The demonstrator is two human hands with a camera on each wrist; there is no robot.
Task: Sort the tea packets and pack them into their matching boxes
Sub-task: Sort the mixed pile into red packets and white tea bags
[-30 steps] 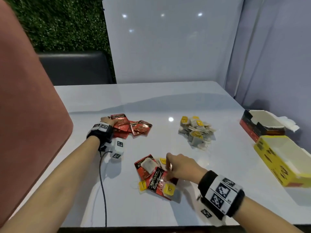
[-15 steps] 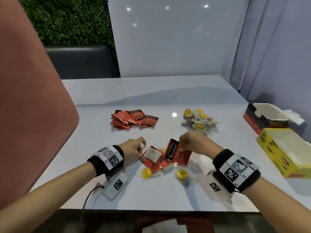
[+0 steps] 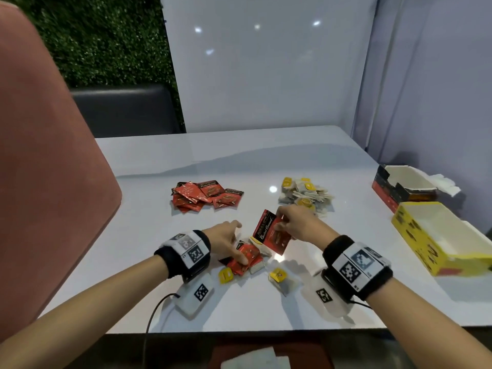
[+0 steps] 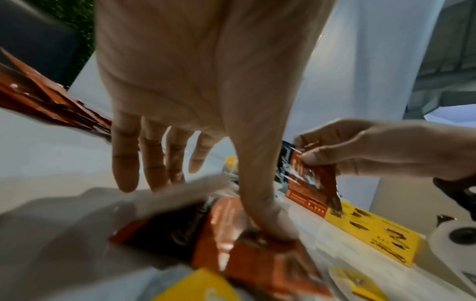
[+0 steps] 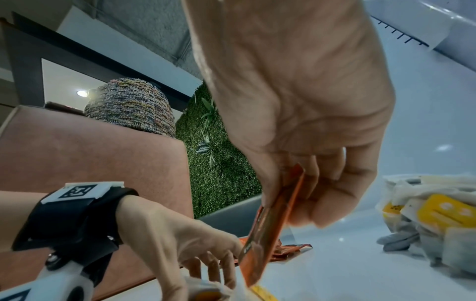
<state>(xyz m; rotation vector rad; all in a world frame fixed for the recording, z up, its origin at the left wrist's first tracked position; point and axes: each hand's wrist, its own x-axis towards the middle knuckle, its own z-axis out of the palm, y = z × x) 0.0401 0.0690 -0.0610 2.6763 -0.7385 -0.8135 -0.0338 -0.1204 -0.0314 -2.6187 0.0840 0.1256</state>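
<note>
- We see a glossy white table [image 3: 239,161] with ceiling lights mirrored in it; behind it stands a pale partition wall [image 3: 266,70], and to the wall's left an artificial green hedge [image 3: 101,38] above a dark bench back [image 3: 125,110].
- A pink chair back [image 3: 48,161] rises at the table's left edge.
- Taking the mixed heap [image 3: 249,258] near the table's front edge as our landmark: the sorted red packets [image 3: 206,195] lie beyond it to the left, and the white tea bags with yellow tags [image 3: 306,195] beyond it to the right.
- Far right of the heap sit the open yellow box [image 3: 436,238] and, behind that, the open red-and-black box [image 3: 399,187].
- Our right hand [image 3: 298,225] pinches one red packet [image 3: 271,231] between thumb and fingers, lifted just above the heap.
- Our left hand [image 3: 226,239] rests on the heap with fingers spread; its thumb [image 4: 268,213] presses a red packet there (the remaining fingers look straight).
- Only the left wrist view shows that thumb contact, though its foreground is blurred and we cannot tell what the pale sheet beside the thumb is.
- Only the right wrist view shows the held packet edge-on [image 5: 273,224], plus a woven multicoloured object [image 5: 128,106] above the chair, which the head view misses.
</note>
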